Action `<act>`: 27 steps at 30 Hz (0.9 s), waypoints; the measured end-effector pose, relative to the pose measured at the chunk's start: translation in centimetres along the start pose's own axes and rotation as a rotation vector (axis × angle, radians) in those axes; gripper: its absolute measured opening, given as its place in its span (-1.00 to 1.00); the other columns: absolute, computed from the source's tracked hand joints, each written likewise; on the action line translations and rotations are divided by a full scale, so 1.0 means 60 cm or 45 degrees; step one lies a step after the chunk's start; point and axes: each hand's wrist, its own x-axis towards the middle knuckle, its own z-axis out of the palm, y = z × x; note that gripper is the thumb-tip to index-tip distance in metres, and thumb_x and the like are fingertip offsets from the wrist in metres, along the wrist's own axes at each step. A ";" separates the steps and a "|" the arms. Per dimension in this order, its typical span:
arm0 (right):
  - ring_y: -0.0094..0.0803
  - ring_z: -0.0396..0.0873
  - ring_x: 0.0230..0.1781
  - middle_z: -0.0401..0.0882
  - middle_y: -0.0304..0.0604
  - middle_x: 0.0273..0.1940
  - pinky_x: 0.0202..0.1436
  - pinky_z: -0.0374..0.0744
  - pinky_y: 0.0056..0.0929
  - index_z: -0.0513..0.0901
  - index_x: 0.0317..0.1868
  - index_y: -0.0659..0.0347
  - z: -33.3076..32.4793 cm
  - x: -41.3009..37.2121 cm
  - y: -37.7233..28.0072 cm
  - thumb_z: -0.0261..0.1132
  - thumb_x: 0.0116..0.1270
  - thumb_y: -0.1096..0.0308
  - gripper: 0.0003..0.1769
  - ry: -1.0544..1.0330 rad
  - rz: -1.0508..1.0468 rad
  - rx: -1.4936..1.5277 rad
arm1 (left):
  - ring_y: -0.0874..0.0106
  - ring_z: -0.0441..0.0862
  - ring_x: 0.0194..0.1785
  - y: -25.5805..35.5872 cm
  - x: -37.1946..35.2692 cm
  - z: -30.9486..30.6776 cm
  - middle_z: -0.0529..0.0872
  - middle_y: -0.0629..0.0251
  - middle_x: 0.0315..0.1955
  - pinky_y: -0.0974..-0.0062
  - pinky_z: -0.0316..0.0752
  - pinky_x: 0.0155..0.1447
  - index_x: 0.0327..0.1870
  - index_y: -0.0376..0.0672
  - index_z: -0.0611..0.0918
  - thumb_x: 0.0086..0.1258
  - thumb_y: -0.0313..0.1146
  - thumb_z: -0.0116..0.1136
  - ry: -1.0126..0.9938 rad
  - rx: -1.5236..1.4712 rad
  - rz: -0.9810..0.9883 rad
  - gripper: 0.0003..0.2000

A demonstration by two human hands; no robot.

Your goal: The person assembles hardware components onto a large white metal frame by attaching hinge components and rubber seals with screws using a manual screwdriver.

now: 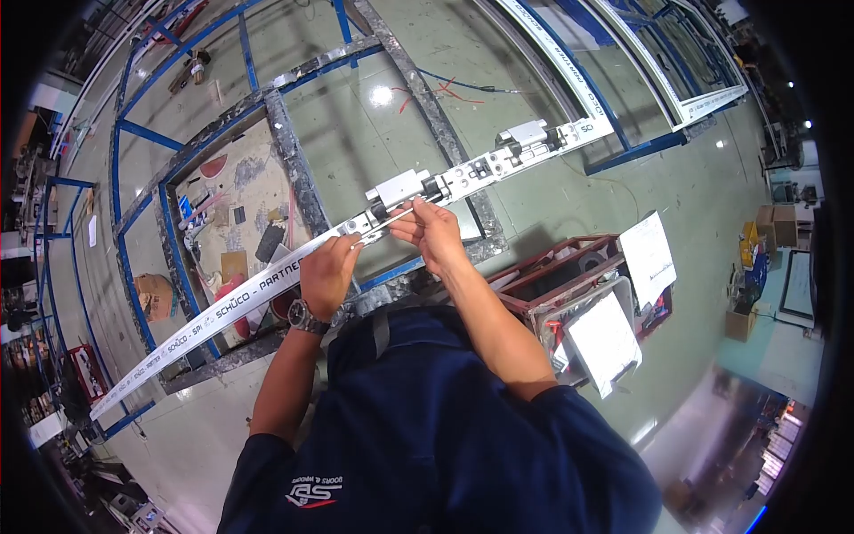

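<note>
Over a blue steel bench frame [245, 49], a long white film-wrapped profile [258, 289] is being gripped by the left hand [327, 271], left of its grey hinge block [400, 189]. Below the block, a thin silver rod [389, 222] is being pinched by the right hand [436, 230]. The profile is probably stiff and slippery, and is best grasped near the block.

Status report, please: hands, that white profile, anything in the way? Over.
Left hand curled over white profile. Right hand pinching thin rod beside hinge block. Nothing covering hinge block. Over.
</note>
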 end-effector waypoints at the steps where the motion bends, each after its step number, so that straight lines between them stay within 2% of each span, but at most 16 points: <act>1: -0.28 0.75 -0.22 0.71 0.05 -0.15 -0.11 0.74 -0.37 0.54 -0.03 0.35 -0.002 0.003 0.002 0.06 0.61 0.22 -0.69 -0.004 0.001 0.007 | 0.46 0.69 -0.43 -0.004 0.001 -0.001 0.71 0.25 -0.43 0.55 0.52 -0.36 -0.12 -0.34 0.62 0.48 -0.34 0.23 0.011 -0.023 0.001 -0.79; 3: -0.29 0.75 -0.22 0.71 0.05 -0.15 -0.09 0.74 -0.36 0.53 -0.02 0.35 -0.005 0.005 0.007 0.05 0.61 0.22 -0.68 -0.014 -0.027 0.031 | 0.45 0.69 -0.44 -0.005 0.004 -0.005 0.71 0.25 -0.41 0.54 0.53 -0.36 -0.12 -0.35 0.61 0.48 -0.30 0.24 0.042 -0.071 0.002 -0.76; 6: -0.28 0.73 -0.19 0.70 0.06 -0.13 -0.04 0.72 -0.33 0.52 0.02 0.37 -0.006 0.007 0.011 0.03 0.62 0.21 -0.66 -0.056 -0.052 0.035 | 0.48 0.68 -0.42 0.001 0.009 -0.034 0.70 0.21 -0.41 0.59 0.54 -0.36 -0.08 -0.32 0.59 0.48 -0.26 0.26 -0.377 -0.813 -0.703 -0.73; 7: -0.24 0.72 -0.15 0.68 0.09 -0.09 0.00 0.71 -0.30 0.51 0.07 0.40 -0.009 0.010 0.015 0.01 0.63 0.21 -0.64 -0.091 -0.071 0.032 | 0.50 0.66 -0.45 -0.003 0.005 -0.027 0.69 0.27 -0.43 0.61 0.52 -0.38 -0.12 -0.28 0.60 0.52 -0.23 0.21 -0.409 -0.981 -0.599 -0.75; 10: -0.18 0.72 -0.16 0.67 0.12 -0.08 -0.03 0.71 -0.25 0.52 0.07 0.41 -0.005 0.008 0.012 0.06 0.61 0.20 -0.63 -0.061 -0.071 0.079 | 0.52 0.66 -0.45 -0.011 0.005 -0.016 0.70 0.31 -0.45 0.59 0.53 -0.37 -0.22 -0.28 0.62 0.51 -0.25 0.20 -0.287 -0.675 -0.324 -0.77; 13: -0.16 0.74 -0.19 0.68 0.11 -0.10 -0.07 0.72 -0.22 0.56 -0.04 0.36 -0.009 0.009 0.005 0.16 0.57 0.19 -0.67 -0.013 -0.038 -0.031 | 0.46 0.68 -0.46 -0.001 -0.013 -0.007 0.72 0.27 -0.47 0.50 0.53 -0.36 -0.31 -0.28 0.64 0.46 -0.30 0.22 -0.066 -0.039 -0.016 -0.79; 16: -0.11 0.74 -0.12 0.67 0.11 -0.11 -0.04 0.72 -0.22 0.53 -0.01 0.38 -0.008 0.009 0.006 0.16 0.57 0.19 -0.66 0.029 -0.043 -0.035 | 0.37 0.69 -0.43 -0.007 -0.015 -0.003 0.72 0.18 -0.47 0.41 0.53 -0.31 -0.31 -0.29 0.65 0.39 -0.34 0.25 0.105 0.336 0.269 -0.83; 17: -0.10 0.73 -0.11 0.67 0.11 -0.11 -0.03 0.72 -0.22 0.52 0.00 0.39 -0.009 0.009 0.005 0.16 0.57 0.19 -0.65 0.005 -0.039 -0.020 | 0.23 0.69 -0.39 -0.009 -0.014 -0.004 0.71 0.14 -0.44 0.35 0.53 -0.27 -0.26 -0.26 0.66 0.35 -0.35 0.27 0.127 0.367 0.326 -0.85; 20: -0.06 0.73 -0.10 0.66 0.13 -0.10 -0.01 0.71 -0.19 0.52 0.02 0.41 -0.013 0.011 0.007 0.15 0.57 0.19 -0.64 -0.039 -0.045 0.028 | 0.06 0.67 -0.28 0.004 -0.013 -0.019 0.72 0.11 -0.38 0.17 0.52 -0.20 -0.27 -0.20 0.66 0.35 -0.28 0.23 -0.018 0.276 0.239 -0.83; 24: -0.12 0.73 -0.15 0.66 0.09 -0.11 -0.06 0.72 -0.23 0.53 -0.02 0.38 -0.010 0.006 -0.003 0.16 0.56 0.18 -0.65 0.011 0.002 -0.012 | 0.24 0.68 -0.19 -0.009 0.002 -0.025 0.71 0.28 -0.26 0.31 0.53 -0.16 -0.17 -0.15 0.68 0.30 -0.33 0.29 0.152 0.999 0.747 -0.84; 25: -0.14 0.73 -0.16 0.66 0.08 -0.11 -0.07 0.72 -0.24 0.54 -0.02 0.37 -0.009 0.005 -0.006 0.16 0.56 0.18 -0.65 0.022 0.002 -0.024 | 0.27 0.67 -0.11 -0.003 0.001 -0.023 0.70 0.32 -0.22 0.31 0.53 -0.11 -0.12 -0.10 0.67 0.23 -0.38 0.33 0.224 1.051 0.760 -0.79; 27: -0.20 0.73 -0.18 0.67 0.06 -0.12 -0.06 0.71 -0.27 0.54 -0.01 0.36 -0.003 0.000 -0.013 0.16 0.56 0.18 -0.66 0.058 0.016 -0.037 | 0.25 0.68 -0.15 0.013 -0.001 -0.022 0.69 0.31 -0.22 0.30 0.54 -0.13 -0.10 -0.10 0.67 0.19 -0.37 0.38 0.348 0.893 0.709 -0.75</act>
